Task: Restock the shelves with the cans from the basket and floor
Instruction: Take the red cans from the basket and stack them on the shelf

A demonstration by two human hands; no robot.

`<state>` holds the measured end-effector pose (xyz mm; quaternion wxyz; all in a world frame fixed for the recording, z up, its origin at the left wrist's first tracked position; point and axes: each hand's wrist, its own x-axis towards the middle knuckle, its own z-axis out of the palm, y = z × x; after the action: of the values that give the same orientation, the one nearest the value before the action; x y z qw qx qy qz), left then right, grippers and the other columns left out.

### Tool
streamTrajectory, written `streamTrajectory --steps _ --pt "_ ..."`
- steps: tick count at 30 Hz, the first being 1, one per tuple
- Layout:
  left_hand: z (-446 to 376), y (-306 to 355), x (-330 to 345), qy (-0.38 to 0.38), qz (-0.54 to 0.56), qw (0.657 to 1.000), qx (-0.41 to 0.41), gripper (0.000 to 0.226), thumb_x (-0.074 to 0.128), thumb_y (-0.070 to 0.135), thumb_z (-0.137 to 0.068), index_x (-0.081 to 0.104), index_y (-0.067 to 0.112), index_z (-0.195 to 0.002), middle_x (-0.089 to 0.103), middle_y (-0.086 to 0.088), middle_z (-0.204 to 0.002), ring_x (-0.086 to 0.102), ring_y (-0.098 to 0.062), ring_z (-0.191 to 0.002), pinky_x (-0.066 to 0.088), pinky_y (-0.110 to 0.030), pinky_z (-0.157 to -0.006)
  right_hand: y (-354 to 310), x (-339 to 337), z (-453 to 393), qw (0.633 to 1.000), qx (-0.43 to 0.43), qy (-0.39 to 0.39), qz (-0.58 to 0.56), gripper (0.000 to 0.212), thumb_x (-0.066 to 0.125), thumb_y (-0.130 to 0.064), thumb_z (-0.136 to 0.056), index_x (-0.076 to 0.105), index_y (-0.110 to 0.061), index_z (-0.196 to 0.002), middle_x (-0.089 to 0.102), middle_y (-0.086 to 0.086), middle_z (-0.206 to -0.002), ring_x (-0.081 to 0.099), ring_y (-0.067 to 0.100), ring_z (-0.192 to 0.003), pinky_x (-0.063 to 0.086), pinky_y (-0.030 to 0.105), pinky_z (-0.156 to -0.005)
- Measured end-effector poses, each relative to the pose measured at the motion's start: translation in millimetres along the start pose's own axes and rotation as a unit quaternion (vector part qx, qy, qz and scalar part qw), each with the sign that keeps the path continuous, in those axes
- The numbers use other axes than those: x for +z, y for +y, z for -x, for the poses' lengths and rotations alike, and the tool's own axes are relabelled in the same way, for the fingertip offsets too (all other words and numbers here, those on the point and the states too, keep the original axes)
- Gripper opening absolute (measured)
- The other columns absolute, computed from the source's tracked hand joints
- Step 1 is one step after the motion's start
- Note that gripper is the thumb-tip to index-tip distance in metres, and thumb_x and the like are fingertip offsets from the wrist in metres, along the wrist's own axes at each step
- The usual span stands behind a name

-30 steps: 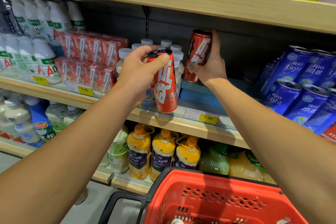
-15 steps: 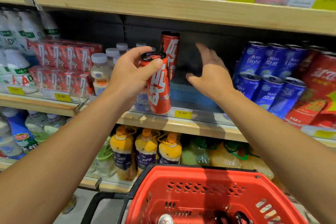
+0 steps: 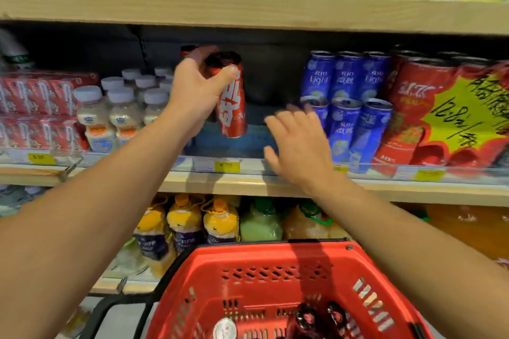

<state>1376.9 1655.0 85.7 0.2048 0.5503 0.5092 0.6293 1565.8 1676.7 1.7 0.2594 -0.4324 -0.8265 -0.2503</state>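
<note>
**Left hand on red can at middle shelf, right hand empty**

- Left hand (image 3: pixel 197 91) grips a tall red can (image 3: pixel 230 99) near its top: thumb across the front, fingers curled round the back. Can is tilted slightly, base hanging just above the blue shelf liner (image 3: pixel 256 143); can't tell if the base touches it.
- Behind the left hand's fingers: top of a second red can (image 3: pixel 187 50), mostly hidden. Can't tell exactly where it stands.
- Right hand (image 3: pixel 298 147) is right of and below the held can, apart from it. Fingers spread and loose, holding nothing, motion-blurred. It hangs over the front lip of the middle shelf (image 3: pixel 192 187).
- Beyond the right hand's fingertips: blue cans (image 3: pixel 345 107) stacked in two tiers, marked "RIO Light". Whether the fingers touch them is unclear.
- Further right of those: red multipacks (image 3: pixel 418 118) with a yellow starburst price sign (image 3: pixel 468 115).
- Left of the left hand: white-capped bottles (image 3: pixel 121 110), then red cartons (image 3: pixel 35 107).
- Below both forearms: red basket (image 3: pixel 275 278), with can tops (image 3: pixel 225 329) showing at the bottom edge of frame. Count unclear.
- Under the shelf, between the forearms: yellow-topped bottles (image 3: pixel 187 223) on the lower shelf.
- Above the hands: upper shelf edge (image 3: pixel 248 8) with yellow price tags reading 6.00 and 3.50.
</note>
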Motion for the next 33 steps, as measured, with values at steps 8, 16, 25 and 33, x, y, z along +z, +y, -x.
streamTrajectory --steps 8,16,25,33 --pt "-15.9 -16.7 4.8 0.01 -0.017 1.0 0.015 0.045 0.071 0.026 -0.083 0.06 0.018 -0.126 0.071 -0.001 -0.109 0.069 -0.012 -0.096 0.055 -0.023 -0.074 -22.2 57.6 45.0 0.998 -0.012 -0.023 -0.062 0.055 0.048 -0.04 -0.088 0.052 -0.014 -0.136 0.057 0.009 -0.129 0.049 0.037 -0.119 0.029 0.051 -0.111" --pt "-38.8 -21.3 20.5 0.013 -0.032 0.999 0.021 0.047 0.071 0.025 -0.087 0.056 0.017 -0.13 0.064 -0.002 -0.124 0.063 -0.012 -0.109 0.051 -0.015 -0.08 -23.5 68.2 48.9 0.999 -0.001 0.015 -0.044 0.057 0.047 -0.043 -0.089 0.049 -0.019 -0.14 0.057 0.006 -0.131 0.05 0.033 -0.122 0.029 0.048 -0.112" --pt "-49.6 -24.4 40.5 0.031 -0.082 0.996 0.002 0.048 0.062 0.033 -0.092 0.047 0.025 -0.137 0.056 0.0 -0.134 0.055 -0.014 -0.116 0.047 -0.025 -0.091 -21.1 71.5 48.6 0.999 0.0 0.011 -0.046 0.056 0.042 -0.043 -0.09 0.048 -0.019 -0.14 0.058 0.005 -0.127 0.05 0.031 -0.118 0.03 0.046 -0.11" --pt "-49.4 -22.8 47.2 -0.013 -0.194 0.98 -0.037 0.07 0.069 0.032 -0.087 0.031 0.025 -0.145 0.051 -0.002 -0.14 0.051 -0.021 -0.125 0.038 -0.027 -0.089 -21.8 69.9 47.6 0.998 0.007 0.019 -0.057 0.055 0.046 -0.042 -0.088 0.051 -0.019 -0.138 0.06 0.003 -0.118 0.053 0.029 -0.109 0.037 0.043 -0.101"
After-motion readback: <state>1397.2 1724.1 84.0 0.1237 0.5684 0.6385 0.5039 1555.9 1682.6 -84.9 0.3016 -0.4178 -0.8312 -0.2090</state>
